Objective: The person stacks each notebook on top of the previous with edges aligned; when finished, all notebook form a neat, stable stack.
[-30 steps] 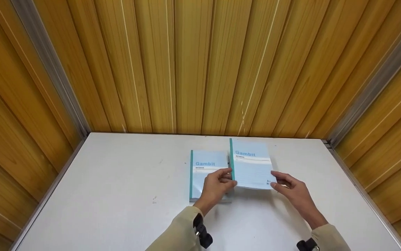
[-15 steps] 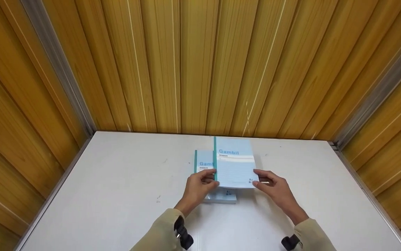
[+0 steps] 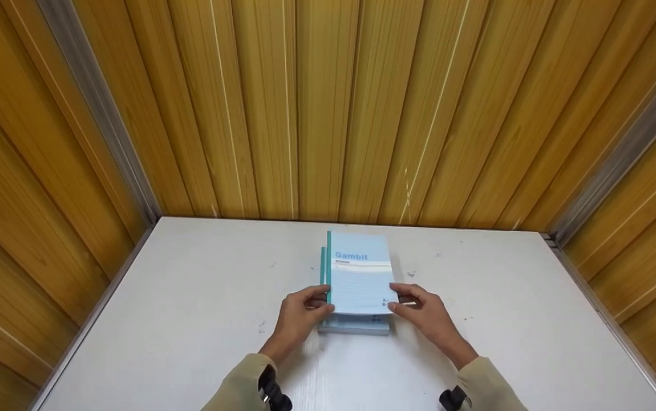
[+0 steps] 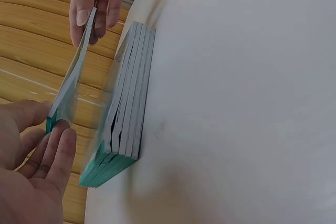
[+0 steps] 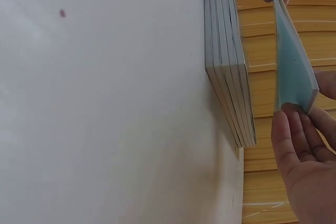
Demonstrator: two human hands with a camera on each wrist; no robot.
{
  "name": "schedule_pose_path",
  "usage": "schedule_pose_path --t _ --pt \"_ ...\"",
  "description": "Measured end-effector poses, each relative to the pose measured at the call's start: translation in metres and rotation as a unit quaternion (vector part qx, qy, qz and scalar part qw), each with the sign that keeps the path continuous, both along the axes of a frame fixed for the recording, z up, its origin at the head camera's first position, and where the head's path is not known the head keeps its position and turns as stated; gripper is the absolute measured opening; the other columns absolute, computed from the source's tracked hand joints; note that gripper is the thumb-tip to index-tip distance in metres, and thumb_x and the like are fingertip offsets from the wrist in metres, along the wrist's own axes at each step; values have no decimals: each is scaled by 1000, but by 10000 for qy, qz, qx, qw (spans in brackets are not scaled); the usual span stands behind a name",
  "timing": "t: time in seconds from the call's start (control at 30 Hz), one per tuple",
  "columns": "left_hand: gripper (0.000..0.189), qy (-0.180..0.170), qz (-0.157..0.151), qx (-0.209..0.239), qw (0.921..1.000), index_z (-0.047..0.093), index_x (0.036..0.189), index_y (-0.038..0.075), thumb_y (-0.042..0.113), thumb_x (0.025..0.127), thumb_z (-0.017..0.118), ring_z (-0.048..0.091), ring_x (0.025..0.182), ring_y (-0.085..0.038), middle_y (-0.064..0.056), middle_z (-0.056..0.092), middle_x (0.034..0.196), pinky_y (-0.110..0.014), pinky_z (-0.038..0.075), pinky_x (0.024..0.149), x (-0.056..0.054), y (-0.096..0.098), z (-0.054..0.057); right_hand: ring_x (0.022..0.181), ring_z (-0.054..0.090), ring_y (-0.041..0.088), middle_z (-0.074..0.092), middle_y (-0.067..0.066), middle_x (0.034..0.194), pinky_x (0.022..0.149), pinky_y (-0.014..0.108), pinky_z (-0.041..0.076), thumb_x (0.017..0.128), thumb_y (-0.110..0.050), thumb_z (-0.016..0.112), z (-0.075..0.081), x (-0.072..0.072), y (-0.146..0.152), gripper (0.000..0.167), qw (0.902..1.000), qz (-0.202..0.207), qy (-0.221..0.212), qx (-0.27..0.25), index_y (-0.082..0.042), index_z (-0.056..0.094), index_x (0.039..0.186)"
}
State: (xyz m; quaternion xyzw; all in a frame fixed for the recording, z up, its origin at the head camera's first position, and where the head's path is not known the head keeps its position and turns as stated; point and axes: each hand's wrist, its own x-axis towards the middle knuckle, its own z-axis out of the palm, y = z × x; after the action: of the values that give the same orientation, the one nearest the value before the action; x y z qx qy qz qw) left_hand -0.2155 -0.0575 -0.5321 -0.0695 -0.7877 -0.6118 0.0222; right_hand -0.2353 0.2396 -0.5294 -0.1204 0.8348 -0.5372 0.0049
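A light blue notebook (image 3: 360, 279) with a teal spine is held between both hands, face up, above a stack of like notebooks (image 3: 355, 327). My left hand (image 3: 298, 314) pinches its spine side near the bottom corner, thumb on top and fingers beneath. On the opposite edge my right hand (image 3: 426, 315) pinches the lower right corner. Both wrist views show a gap between the held notebook (image 4: 72, 80) and the stack (image 4: 128, 90), which has several notebooks lying flat. From the right wrist, the underside of the held notebook (image 5: 293, 59) shows, sagging slightly.
The stack stands on a white table (image 3: 202, 297). Wood-patterned panels (image 3: 316, 114) rise behind the table and on both sides, with grey metal posts (image 3: 134, 165) in the corners. Small marks dot the tabletop.
Both hands have carried the notebook leftward, from right of the stack to over it, then slightly lower. The stack has stayed in place and is now mostly covered in the head view.
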Motion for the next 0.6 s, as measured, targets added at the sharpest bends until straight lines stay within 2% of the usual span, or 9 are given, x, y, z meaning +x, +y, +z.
schedule_pose_path --t 0.2,0.4,0.6 --pt "39 -16 -14 -110 9999 72 131 -2 2 93 81 70 101 -21 -6 75 108 -28 60 87 4 -9 -9 113 65 27 69 13 132 95 25 56 95 -15 82 -9 0 -9 44 10000 44 33 59 -2 70 135" --pt "37 -108 -21 -340 9994 73 130 1 5 94 80 69 99 -17 -2 75 108 -27 59 85 8 -13 -13 111 65 26 69 14 130 93 26 57 95 -15 82 -12 4 -14 44 9999 48 -64 111 0 70 134" --pt "32 322 -185 -537 9979 74 125 -1 5 94 80 71 97 -20 -8 74 112 -27 61 81 12 -16 -17 109 65 24 69 10 127 91 27 57 95 -15 82 -14 7 -14 43 9997 71 38 250 0 70 134"
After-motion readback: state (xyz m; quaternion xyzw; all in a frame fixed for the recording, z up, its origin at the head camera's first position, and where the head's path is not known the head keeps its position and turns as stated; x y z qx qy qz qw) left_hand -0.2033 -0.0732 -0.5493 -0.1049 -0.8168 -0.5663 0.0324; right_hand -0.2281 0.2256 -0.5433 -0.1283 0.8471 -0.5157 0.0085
